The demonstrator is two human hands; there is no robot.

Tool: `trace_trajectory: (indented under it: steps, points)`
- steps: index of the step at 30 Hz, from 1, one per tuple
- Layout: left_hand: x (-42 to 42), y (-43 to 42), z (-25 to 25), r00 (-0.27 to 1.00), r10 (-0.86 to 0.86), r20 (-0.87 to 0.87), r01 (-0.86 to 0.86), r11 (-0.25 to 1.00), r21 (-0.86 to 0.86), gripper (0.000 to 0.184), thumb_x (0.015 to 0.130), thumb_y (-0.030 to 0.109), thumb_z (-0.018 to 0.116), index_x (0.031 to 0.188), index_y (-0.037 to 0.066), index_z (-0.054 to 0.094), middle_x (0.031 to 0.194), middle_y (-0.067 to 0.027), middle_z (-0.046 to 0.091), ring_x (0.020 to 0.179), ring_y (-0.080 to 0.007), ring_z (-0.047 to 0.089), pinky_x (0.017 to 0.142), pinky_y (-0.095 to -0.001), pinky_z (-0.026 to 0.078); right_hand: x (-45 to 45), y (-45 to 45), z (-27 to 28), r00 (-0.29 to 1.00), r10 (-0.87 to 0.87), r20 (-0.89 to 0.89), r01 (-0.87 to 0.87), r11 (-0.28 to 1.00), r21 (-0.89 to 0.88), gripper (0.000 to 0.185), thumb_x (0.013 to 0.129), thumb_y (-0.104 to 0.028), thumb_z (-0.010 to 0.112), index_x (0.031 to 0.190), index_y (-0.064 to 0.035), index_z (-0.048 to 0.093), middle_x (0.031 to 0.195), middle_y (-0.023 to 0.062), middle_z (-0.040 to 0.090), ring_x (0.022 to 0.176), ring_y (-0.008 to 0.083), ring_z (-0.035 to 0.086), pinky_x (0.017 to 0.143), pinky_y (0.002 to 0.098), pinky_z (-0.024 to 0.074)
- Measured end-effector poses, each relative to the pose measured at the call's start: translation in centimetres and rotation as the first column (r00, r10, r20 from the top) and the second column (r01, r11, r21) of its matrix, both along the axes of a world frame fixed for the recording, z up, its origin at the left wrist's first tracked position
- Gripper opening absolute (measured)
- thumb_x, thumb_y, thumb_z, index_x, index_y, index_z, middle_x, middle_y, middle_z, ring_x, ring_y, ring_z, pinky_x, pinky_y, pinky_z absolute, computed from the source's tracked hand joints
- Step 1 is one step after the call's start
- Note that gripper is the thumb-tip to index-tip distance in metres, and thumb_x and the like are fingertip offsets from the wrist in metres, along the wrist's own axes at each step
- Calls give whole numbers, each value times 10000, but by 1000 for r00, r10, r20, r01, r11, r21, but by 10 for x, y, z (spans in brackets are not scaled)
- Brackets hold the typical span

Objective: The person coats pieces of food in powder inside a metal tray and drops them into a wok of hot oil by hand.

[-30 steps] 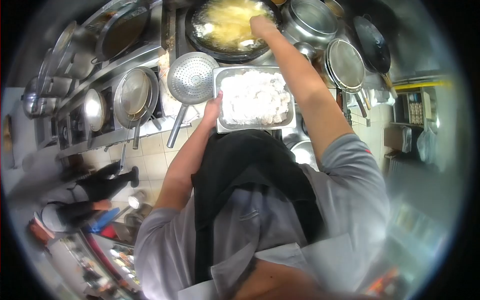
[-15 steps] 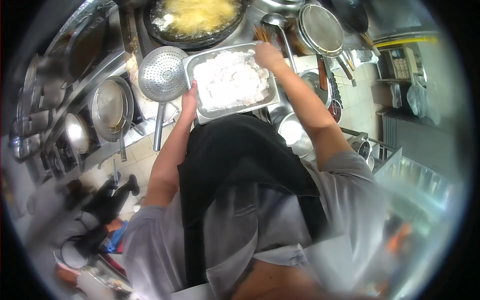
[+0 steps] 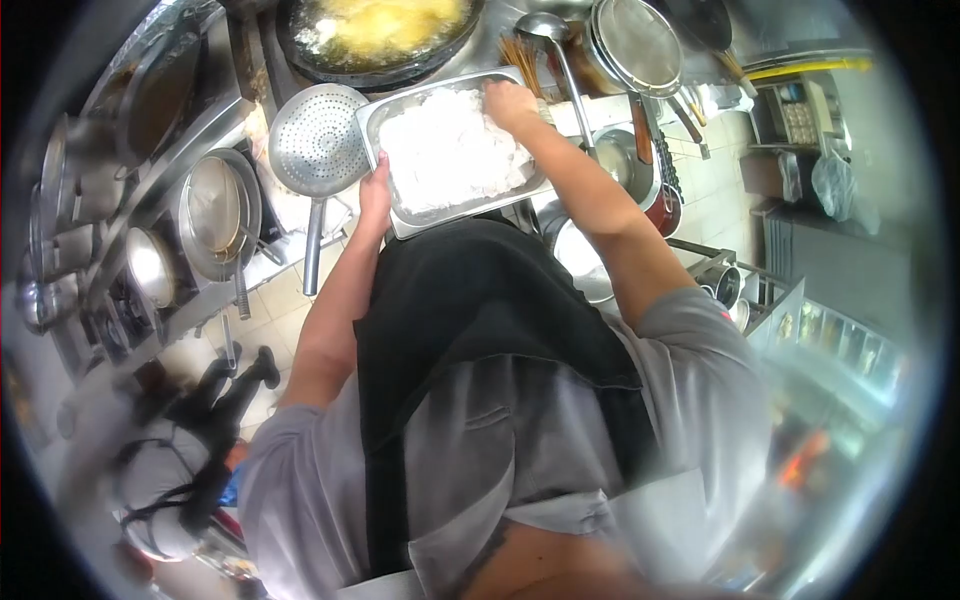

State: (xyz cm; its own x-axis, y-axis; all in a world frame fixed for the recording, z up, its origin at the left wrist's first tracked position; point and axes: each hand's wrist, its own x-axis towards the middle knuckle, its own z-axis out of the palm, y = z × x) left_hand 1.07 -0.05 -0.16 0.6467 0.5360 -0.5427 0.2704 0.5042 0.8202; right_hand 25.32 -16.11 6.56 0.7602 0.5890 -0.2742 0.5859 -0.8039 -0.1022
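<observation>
My left hand grips the left edge of a rectangular metal tray, its thumb over the rim. White, flour-coated pieces fill much of the tray. Over the tray's upper right part is my right hand, fingers bent together at the white pieces; what they pinch is hidden. Above the tray, a wide black pan holds bubbling yellow oil with pale food in it. A perforated metal skimmer lies just left of the tray, its handle pointing down.
A ladle, a bundle of thin sticks and round strainers are at the upper right. More strainers and pans sit on the left stove. Another person in dark trousers is at the lower left.
My right hand has come back from over the oil pan to the tray and its white pieces. The view has shifted, so the pan and tray appear further left and higher.
</observation>
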Motion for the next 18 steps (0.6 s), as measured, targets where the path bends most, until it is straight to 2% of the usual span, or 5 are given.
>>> trace_trajectory:
  steps: [4,8,10,13,18]
  points:
    - [1,7,-15,1000,22,-9,-22,999,-41,611,945,427,613,1210,-120,554,1130,-161,632,961,-211,628,826,-336,518,16,-5,7,998,54,-31,-55,998,-25,278,882,-132,520,1073,-15,684,1131,229,657,1030,348,664,885,436,533]
    - [0,4,-15,999,29,28,-27,996,-84,604,947,414,614,1219,-120,544,1116,-159,634,965,-218,631,823,-347,526,23,-14,23,993,50,-109,-23,971,237,347,844,-212,580,1119,-19,664,1129,255,648,1042,373,648,918,420,510]
    - [0,4,-14,999,30,26,-28,996,-87,605,947,413,615,1220,-122,540,1113,-160,635,969,-221,632,823,-351,528,18,-15,35,913,199,-356,1,871,492,386,839,-277,634,1141,-36,659,1092,232,666,992,335,663,874,403,514]
    - [1,5,-23,1000,20,14,-19,999,-48,692,935,498,592,1174,-151,564,1083,-168,636,952,-211,604,844,-335,486,-2,-1,46,798,220,-561,105,866,489,379,853,-257,668,1176,-62,640,1049,143,694,919,257,660,814,339,508]
    - [1,6,-16,1000,29,8,-28,997,-68,641,940,432,615,1230,-131,521,1140,-173,617,961,-233,630,827,-365,531,-24,10,47,793,253,-553,56,875,480,371,850,-230,671,1180,-67,621,1033,137,680,947,219,640,828,340,497]
